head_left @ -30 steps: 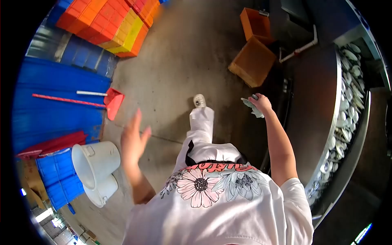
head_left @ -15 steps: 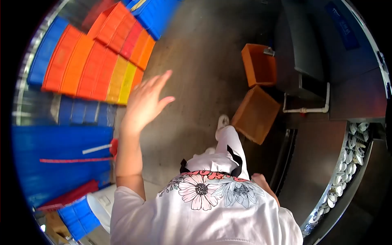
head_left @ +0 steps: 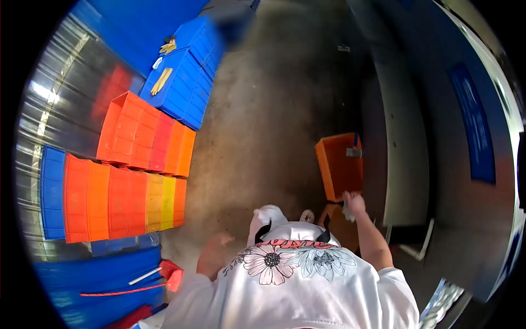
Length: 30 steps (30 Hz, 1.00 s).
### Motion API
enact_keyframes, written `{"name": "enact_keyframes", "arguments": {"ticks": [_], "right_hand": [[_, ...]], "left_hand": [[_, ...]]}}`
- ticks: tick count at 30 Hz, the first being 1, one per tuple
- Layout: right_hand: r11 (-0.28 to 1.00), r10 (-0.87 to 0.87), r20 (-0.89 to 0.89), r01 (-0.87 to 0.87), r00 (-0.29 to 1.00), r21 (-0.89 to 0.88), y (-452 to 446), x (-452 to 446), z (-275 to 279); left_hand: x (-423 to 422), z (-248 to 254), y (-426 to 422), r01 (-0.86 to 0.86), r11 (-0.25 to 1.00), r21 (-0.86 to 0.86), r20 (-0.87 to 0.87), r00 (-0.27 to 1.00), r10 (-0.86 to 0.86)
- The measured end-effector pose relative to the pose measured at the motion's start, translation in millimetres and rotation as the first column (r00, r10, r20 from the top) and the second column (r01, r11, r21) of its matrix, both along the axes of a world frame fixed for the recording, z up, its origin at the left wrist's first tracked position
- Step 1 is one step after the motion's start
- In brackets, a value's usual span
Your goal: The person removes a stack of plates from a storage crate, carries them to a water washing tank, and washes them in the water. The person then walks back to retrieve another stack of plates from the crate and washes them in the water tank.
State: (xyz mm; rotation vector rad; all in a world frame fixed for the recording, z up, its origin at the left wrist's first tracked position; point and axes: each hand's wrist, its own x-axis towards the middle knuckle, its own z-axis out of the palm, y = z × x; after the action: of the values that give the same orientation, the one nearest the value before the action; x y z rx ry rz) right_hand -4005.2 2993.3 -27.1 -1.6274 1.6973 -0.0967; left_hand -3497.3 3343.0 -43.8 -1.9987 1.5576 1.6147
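Note:
My right hand (head_left: 356, 204) is closed on a pale crumpled cloth (head_left: 348, 213), beside the near edge of an orange crate (head_left: 323, 169). A brown box (head_left: 341, 227) lies partly behind that forearm. My left hand (head_left: 222, 239) is low at my left side, blurred, and its fingers cannot be made out. Nothing can be seen in it. Below the hands are my white trousers and one white shoe (head_left: 307, 216).
Stacked orange, red and yellow crates (head_left: 126, 203) line the left, with blue crates (head_left: 186, 93) carrying gloves (head_left: 161, 81) beyond. A red dustpan (head_left: 173, 275) lies lower left. A long metal machine (head_left: 408, 148) runs along the right; concrete floor (head_left: 263, 109) stretches between.
The view has moved forward along the floor, bringing the crates nearer. My left hand has dropped from in front of me to my side. My right hand has swung forward, still with the cloth.

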Motion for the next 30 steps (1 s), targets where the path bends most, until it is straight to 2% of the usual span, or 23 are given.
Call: {"name": "enact_keyframes", "arguments": {"ticks": [1, 2, 3, 5, 6, 8, 9, 10, 12, 13, 14, 15, 16, 17, 18, 19, 20, 23, 26, 27, 28, 29, 30], "right_hand": [[0.999, -0.034, 0.103, 0.036, 0.994, -0.013, -52.5, 16.9, 5.1], [0.999, -0.034, 0.153, 0.036, 0.988, -0.009, -101.4, 36.3, 19.2], [0.999, -0.039, 0.201, 0.041, 0.979, -0.003, -144.8, 53.8, 31.7], [0.989, -0.145, 0.389, 0.141, 0.91, 0.039, -219.2, 87.7, 31.3], [0.99, -0.138, 0.381, 0.135, 0.914, 0.034, -242.1, 102.6, 38.2], [0.987, -0.068, 0.247, 0.102, 0.967, -0.127, -287.3, 134.5, 59.8], [0.99, -0.01, 0.143, 0.03, 0.99, -0.139, -309.3, 139.9, 33.7], [0.971, 0.052, 0.138, -0.018, 0.989, -0.238, -322.0, 139.7, -0.2], [0.999, 0.048, 0.008, -0.049, 0.999, 0.016, -323.7, 150.5, 12.8], [0.988, 0.151, 0.035, -0.152, 0.988, 0.023, -325.3, 134.4, -42.7], [0.822, 0.569, -0.24, -0.553, 0.787, 0.136, -323.4, 143.3, -10.4], [0.409, 0.824, -0.493, -0.896, 0.281, 0.172, -318.2, 132.1, -44.6], [0.392, 0.861, -0.417, -0.903, 0.293, 0.176, -312.3, 128.3, -60.7], [0.509, 0.843, -0.316, -0.835, 0.436, 0.207, -318.9, 128.0, -59.4], [0.611, 0.79, -0.256, -0.751, 0.558, 0.25, -331.3, 131.2, -56.1], [0.67, 0.742, -0.232, -0.687, 0.629, 0.28, -348.7, 133.3, -54.5], [0.712, 0.699, -0.222, -0.634, 0.679, 0.303, -366.9, 136.8, -52.3], [0.782, 0.604, -0.21, -0.523, 0.769, 0.339, -426.4, 155.4, -56.4], [0.782, 0.609, -0.202, -0.536, 0.767, 0.318, -496.6, 183.5, -69.2], [0.767, 0.632, -0.2, -0.567, 0.749, 0.301, -523.7, 192.7, -73.6], [0.742, 0.669, -0.215, -0.62, 0.711, 0.255, -554.1, 203.5, -72.9], [0.669, 0.739, -0.248, -0.726, 0.627, 0.157, -584.2, 216.5, -69.2], [0.552, 0.785, -0.343, -0.834, 0.516, 0.008, -621.0, 237.8, -63.7]], "left_hand": [[-30.0, 28.5, -1.4, -0.336, 0.94, 0.059, 0.134, 0.936, 0.326], [-59.7, 66.7, -17.6, -0.635, 0.769, 0.077, 0.277, 0.755, 0.595], [-64.5, 63.2, -9.1, -0.75, 0.658, 0.067, 0.306, 0.644, 0.702], [-53.1, 38.3, 2.2, -0.82, 0.565, 0.093, 0.289, 0.565, 0.773], [-43.6, 28.3, -2.4, -0.838, 0.534, 0.113, 0.288, 0.542, 0.789], [-13.0, 7.6, -33.6, -0.842, 0.518, 0.149, 0.275, 0.538, 0.797], [10.0, -5.8, -59.5, -0.832, 0.533, 0.154, 0.267, 0.554, 0.788], [35.7, -15.1, -92.8, -0.82, 0.554, 0.147, 0.258, 0.572, 0.778], [98.4, -29.3, -181.9, -0.758, 0.641, 0.121, 0.268, 0.646, 0.714], [133.8, -33.4, -241.2, -0.697, 0.71, 0.099, 0.303, 0.701, 0.646], [171.7, -41.4, -306.5, -0.563, 0.825, 0.053, 0.373, 0.778, 0.506], [210.9, -50.6, -382.4, -0.355, 0.933, -0.056, 0.476, 0.813, 0.337], [244.5, -43.9, -466.9, -0.243, 0.951, -0.193, 0.551, 0.775, 0.31], [231.9, 34.1, -560.0, -0.502, 0.667, -0.55, 0.271, 0.648, 0.712], [246.1, 68.3, -643.9, -0.538, 0.646, -0.542, 0.251, 0.63, 0.735], [261.5, 87.0, -717.0, -0.551, 0.612, -0.567, 0.125, 0.677, 0.725], [279.6, 95.0, -784.7, -0.516, 0.604, -0.607, 0.042, 0.739, 0.673], [280.2, 177.3, -941.7, -0.335, 0.573, -0.748, 0.03, 0.845, 0.533], [293.4, 183.9, -1036.6, -0.326, 0.519, -0.79, -0.05, 0.878, 0.477], [299.4, 169.6, -1054.9, -0.363, 0.501, -0.786, -0.074, 0.859, 0.507], [316.4, 143.0, -1066.6, -0.401, 0.565, -0.721, -0.104, 0.869, 0.484], [319.9, 146.0, -1069.6, -0.358, 0.725, -0.588, 0.008, 0.894, 0.448], [335.7, 124.3, -1065.2, -0.266, 0.805, -0.53, 0.141, 0.909, 0.392]]}}
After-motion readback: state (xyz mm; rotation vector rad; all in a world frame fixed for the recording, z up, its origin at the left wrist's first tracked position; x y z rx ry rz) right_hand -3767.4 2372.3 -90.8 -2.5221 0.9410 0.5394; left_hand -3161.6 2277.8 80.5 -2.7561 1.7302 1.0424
